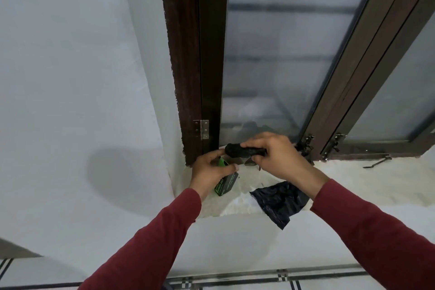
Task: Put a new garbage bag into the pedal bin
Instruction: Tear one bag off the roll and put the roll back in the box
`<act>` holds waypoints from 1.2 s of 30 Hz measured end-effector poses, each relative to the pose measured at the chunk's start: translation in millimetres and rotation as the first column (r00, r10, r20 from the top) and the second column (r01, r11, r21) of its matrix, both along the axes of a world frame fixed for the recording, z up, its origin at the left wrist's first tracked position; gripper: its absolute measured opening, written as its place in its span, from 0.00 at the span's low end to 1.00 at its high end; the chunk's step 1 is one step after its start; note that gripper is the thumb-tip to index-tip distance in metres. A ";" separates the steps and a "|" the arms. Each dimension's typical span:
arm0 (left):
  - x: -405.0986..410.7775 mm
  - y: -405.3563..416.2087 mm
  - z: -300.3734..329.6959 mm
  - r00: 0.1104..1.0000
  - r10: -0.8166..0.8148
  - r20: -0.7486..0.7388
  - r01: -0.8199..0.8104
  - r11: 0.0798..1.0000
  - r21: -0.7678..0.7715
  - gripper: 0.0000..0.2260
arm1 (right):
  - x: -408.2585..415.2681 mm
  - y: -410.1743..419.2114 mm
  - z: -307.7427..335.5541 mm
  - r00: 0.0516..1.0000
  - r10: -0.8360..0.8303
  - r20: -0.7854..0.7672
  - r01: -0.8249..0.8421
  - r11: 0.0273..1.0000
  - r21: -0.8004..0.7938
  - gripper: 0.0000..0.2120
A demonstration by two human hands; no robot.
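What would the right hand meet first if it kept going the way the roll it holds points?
Probably the left hand and its box: the roll in the right hand points left, its tip just above the left fingers. Depth is unclear.

A pale grey wall (70, 77) meets a dark brown wooden window frame (195, 54) with frosted glass panes (282, 42) letting in dim daylight; a metal hinge (202, 129) sits low on the frame; below, a rough white sill (364, 183); at the bottom, a tiled floor (259, 280) with dark lines.
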State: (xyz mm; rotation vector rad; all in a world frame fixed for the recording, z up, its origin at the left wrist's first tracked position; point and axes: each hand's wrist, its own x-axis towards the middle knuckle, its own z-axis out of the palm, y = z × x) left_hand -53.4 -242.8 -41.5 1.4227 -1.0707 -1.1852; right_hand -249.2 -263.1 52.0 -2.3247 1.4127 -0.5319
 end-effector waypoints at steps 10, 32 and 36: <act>2.4 3.0 -4.6 0.995 -0.031 0.095 0.037 0.998 -0.057 0.31 | 7.5 -0.4 -8.0 0.959 0.154 -0.238 -0.153 0.988 0.023 0.24; 5.4 1.4 -3.9 0.990 -0.079 0.120 0.086 0.995 -0.053 0.31 | 55.7 -37.6 -6.8 0.926 0.100 -0.365 -0.069 0.993 0.099 0.19; 1.8 1.8 -5.1 0.997 -0.043 0.065 0.049 0.994 -0.098 0.37 | 41.6 -36.5 -17.4 0.985 -0.085 -0.151 0.089 0.996 0.025 0.15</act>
